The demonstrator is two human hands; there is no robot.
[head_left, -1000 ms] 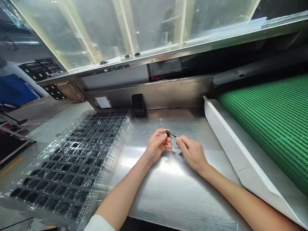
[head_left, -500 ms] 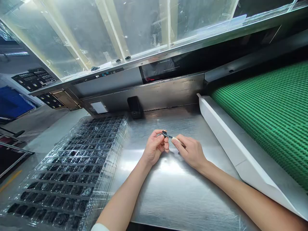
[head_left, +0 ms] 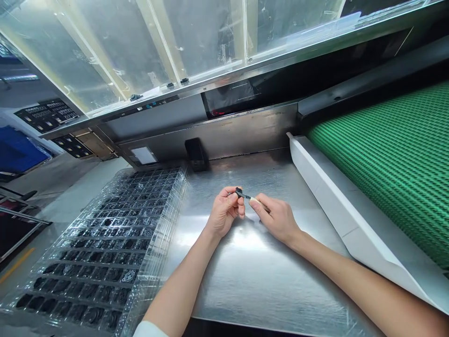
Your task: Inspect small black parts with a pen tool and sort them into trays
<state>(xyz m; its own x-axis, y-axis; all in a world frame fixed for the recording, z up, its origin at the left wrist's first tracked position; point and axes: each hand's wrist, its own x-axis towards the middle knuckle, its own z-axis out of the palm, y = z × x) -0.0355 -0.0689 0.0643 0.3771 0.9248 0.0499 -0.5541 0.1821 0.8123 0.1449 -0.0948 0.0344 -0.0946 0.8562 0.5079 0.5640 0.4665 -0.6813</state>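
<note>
Small black part [head_left: 239,192] sits pinched at the fingertips of the left hand [head_left: 224,213], held just above the middle of the steel bench [head_left: 252,276]. That hand is curled, thumb and forefinger pressed together on the part. The right hand [head_left: 275,217] lies just beside it at 3 o'clock, fingers closed on a thin pale-handled tool [head_left: 253,200] whose dark tip points toward 9 o'clock and meets the part. Whether the tip goes into the part or only touches it is too small to tell. Both forearms reach in from 6 o'clock.

At 9 o'clock of the hands lies a clear plastic tray [head_left: 164,220] with rows of pockets, many holding similar black parts. At 3 o'clock a white sloped guard [head_left: 336,206] borders a green ribbed conveyor belt [head_left: 393,168]. At 12 o'clock a small black block [head_left: 195,153] stands against the metal back wall, beneath clear panels [head_left: 196,37].
</note>
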